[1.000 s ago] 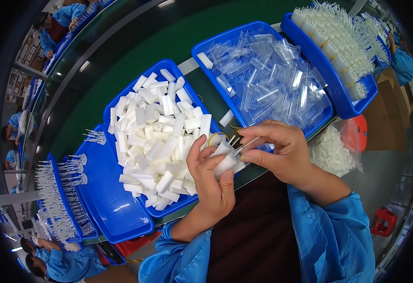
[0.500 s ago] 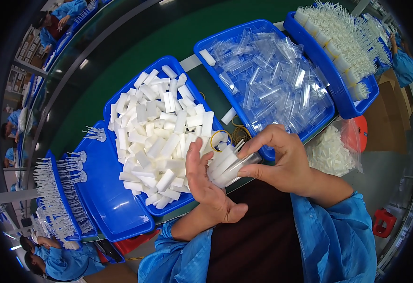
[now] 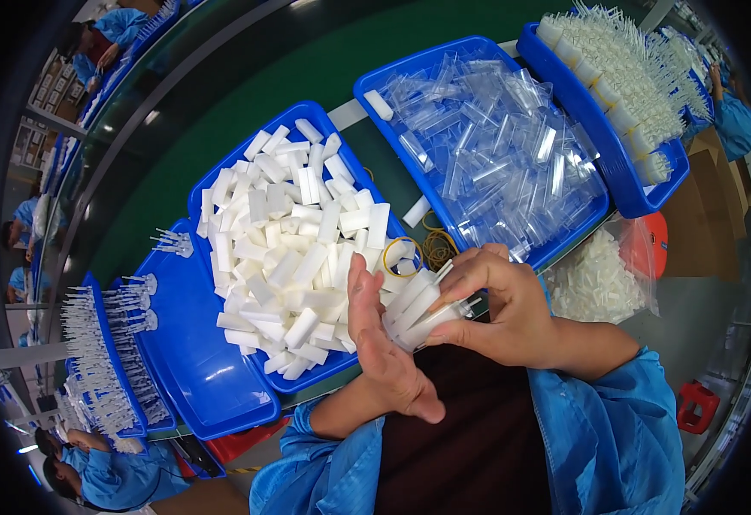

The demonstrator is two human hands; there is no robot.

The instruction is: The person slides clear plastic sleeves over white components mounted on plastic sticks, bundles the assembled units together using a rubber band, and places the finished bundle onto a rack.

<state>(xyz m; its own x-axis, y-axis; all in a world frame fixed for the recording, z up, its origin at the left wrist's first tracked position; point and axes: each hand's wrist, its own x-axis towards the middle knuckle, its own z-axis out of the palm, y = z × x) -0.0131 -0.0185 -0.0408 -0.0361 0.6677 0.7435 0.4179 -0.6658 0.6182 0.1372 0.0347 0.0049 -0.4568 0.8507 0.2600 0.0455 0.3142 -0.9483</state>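
My right hand is closed, with thumb and fingers pinching a small bundle of white pieces. Thin pale stems stick out of the bundle by the fingertips, and a clear plastic part shows at its lower end. Against the bundle's other side stands my left hand, fingers stretched up and thumb apart. Whether its hidden fingers also grip the bundle cannot be seen. Just beyond lie yellow rubber bands. A blue tray heaped with white blocks sits beside my left hand.
Clear plastic sleeves fill another blue tray. At far right a blue bin holds bundled white stemmed parts. A mostly bare blue tray lies left, next to racked stemmed parts. A bag of white pieces is at right. Co-workers sit around.
My right hand has shifted slightly down, its fingers drawn closer over the bundle. The clear sleeve seen along the bundle is less visible. My left hand has tilted and moved slightly right.
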